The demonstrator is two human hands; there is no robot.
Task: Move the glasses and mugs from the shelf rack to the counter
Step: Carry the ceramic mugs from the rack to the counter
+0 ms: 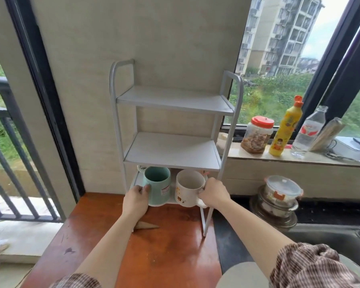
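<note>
Head view is showing the left hand (136,199) wrapping its fingers and thumb round the left side of a green mug (157,186), which is sitting at the front edge of the bottom tier of the shelf rack (172,150). Behind it another small cup (141,168) is peeking out, mostly hidden. Just beside the green mug, a white mug (188,189) is standing on the same tier, and the right hand (213,193) is curling round its right side, apparently on the handle, which the fingers are hiding.

Both mugs are looking empty, and probably ceramic: stiff, moderately heavy, smooth enough to slip and quick to chip. A full wrap round the body or a hooked handle seems the safest hold. The tier above is sitting low, so they are likely needing to slide forward before being lowered to the wooden counter (154,246).
</note>
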